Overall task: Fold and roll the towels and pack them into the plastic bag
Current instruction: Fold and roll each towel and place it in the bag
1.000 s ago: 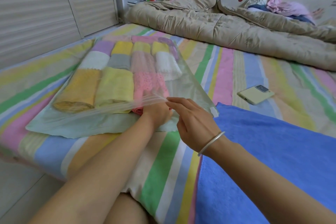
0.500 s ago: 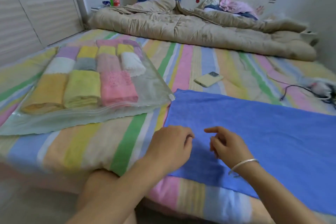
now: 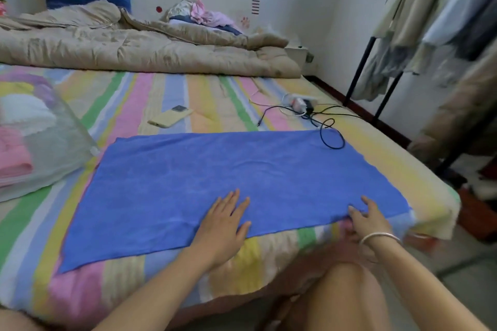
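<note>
A blue towel (image 3: 228,177) lies spread flat across the striped bed sheet (image 3: 129,105). My left hand (image 3: 223,223) presses flat on the towel near the middle of its near edge, fingers straight. My right hand (image 3: 369,219), with a bangle on the wrist, rests at the towel's near right edge with fingers spread on the cloth; its thumb is hidden. At the far left lies the clear plastic bag (image 3: 59,142), partly out of view, with a rolled pink towel (image 3: 13,158) and a rolled white towel (image 3: 24,113) inside.
A cream phone (image 3: 170,117) lies just beyond the towel. A black cable (image 3: 330,134) with a charger (image 3: 300,103) overlaps the towel's far right corner. A beige quilt (image 3: 134,45) fills the bed's far side. A clothes rack (image 3: 430,21) stands right of the bed.
The view has swung right, away from the bag. Both hands left the bag's opening and came down on the blue towel, the left flattening out and the right sliding to the right edge.
</note>
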Available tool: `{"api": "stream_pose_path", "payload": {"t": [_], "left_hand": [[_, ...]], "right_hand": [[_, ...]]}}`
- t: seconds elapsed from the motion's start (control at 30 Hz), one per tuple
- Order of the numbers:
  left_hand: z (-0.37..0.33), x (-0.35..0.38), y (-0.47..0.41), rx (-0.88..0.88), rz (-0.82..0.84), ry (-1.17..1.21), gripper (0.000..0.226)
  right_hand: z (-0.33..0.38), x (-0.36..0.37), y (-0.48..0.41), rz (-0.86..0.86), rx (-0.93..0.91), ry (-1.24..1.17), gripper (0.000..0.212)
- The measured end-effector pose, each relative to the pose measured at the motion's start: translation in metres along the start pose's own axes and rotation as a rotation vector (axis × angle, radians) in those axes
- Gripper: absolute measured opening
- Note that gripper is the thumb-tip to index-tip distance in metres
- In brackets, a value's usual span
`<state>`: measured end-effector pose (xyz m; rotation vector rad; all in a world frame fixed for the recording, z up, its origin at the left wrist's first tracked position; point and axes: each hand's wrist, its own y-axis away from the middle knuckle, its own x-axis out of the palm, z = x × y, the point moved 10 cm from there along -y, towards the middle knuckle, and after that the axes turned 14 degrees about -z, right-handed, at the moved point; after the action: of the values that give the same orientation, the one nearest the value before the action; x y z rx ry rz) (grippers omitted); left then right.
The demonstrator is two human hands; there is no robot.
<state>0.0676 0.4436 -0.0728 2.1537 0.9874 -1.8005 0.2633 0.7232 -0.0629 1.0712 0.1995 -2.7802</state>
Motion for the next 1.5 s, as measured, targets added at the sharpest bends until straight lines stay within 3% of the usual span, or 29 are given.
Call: {"api": "stream_pose_path", "payload": {"t": [0.1, 0.17, 0.23, 0.3, 0.33, 0.43, 0.5, 0.57, 0.63, 0.73, 0.83, 0.93, 1.0, 1.13, 1.23, 1.33, 1.43, 1.5], "left_hand": [[0.006, 0.008, 0.005, 0.002, -0.012, -0.016, 0.107], [0.008, 0.008, 0.007, -0.003, -0.006, -0.014, 0.111], [0.009, 0.005, 0.008, -0.008, 0.005, -0.016, 0.112], [0.007, 0.001, 0.010, -0.015, 0.009, 0.017, 0.106], [0.007, -0.001, 0.011, -0.024, 0.009, 0.055, 0.094], [0.016, -0.016, 0.006, -0.124, -0.043, 0.317, 0.046], [0.032, -0.031, 0.000, -0.300, -0.105, 0.535, 0.033], [0.056, -0.043, 0.001, -0.568, -0.147, 0.851, 0.033], [0.081, -0.049, 0.010, -0.832, -0.154, 1.104, 0.025], [0.126, -0.050, 0.032, -1.112, -0.170, 1.227, 0.027], [0.151, -0.047, 0.046, -1.265, -0.151, 1.262, 0.039], [0.153, -0.058, 0.052, -1.198, -0.051, 1.062, 0.037], [0.155, -0.068, 0.051, -1.126, -0.063, 0.917, 0.036], [0.159, -0.079, 0.046, -0.949, -0.086, 0.545, 0.073], [0.147, -0.084, 0.038, -0.781, -0.018, 0.338, 0.079], [0.143, -0.086, 0.037, -0.688, 0.037, 0.200, 0.058], [0.148, -0.093, 0.040, -0.645, 0.017, 0.163, 0.026], [0.153, -0.093, 0.046, -0.664, 0.005, 0.223, 0.023]], "right_hand": [[-0.039, 0.012, -0.032, 0.005, 0.329, -0.387, 0.064], [-0.058, 0.027, -0.048, -0.001, 0.456, -0.547, 0.065], [-0.053, 0.026, -0.052, -0.029, 0.457, -0.591, 0.038], [-0.029, 0.007, -0.046, -0.094, 0.297, -0.423, 0.007], [-0.014, -0.001, -0.042, -0.120, 0.190, -0.311, 0.008], [0.053, -0.007, -0.014, -0.186, -0.209, -0.109, 0.043], [0.114, 0.002, 0.033, -0.246, -0.580, -0.055, 0.050], [0.173, 0.021, 0.104, -0.165, -0.925, -0.153, 0.046], [0.208, 0.051, 0.173, 0.085, -1.172, -0.218, 0.045], [0.226, 0.084, 0.236, 0.468, -1.222, -0.180, 0.055], [0.233, 0.100, 0.229, 0.562, -1.119, -0.163, 0.049], [0.236, 0.117, 0.198, 0.498, -1.058, -0.189, 0.041], [0.237, 0.132, 0.178, 0.421, -1.061, -0.071, 0.042], [0.248, 0.166, 0.149, 0.230, -1.228, 0.230, 0.061], [0.263, 0.191, 0.124, 0.120, -1.257, 0.339, 0.064], [0.268, 0.218, 0.089, 0.157, -1.167, 0.452, 0.045], [0.280, 0.232, 0.070, 0.234, -1.040, 0.325, 0.021], [0.295, 0.237, 0.068, 0.256, -1.009, 0.254, 0.017]]}}
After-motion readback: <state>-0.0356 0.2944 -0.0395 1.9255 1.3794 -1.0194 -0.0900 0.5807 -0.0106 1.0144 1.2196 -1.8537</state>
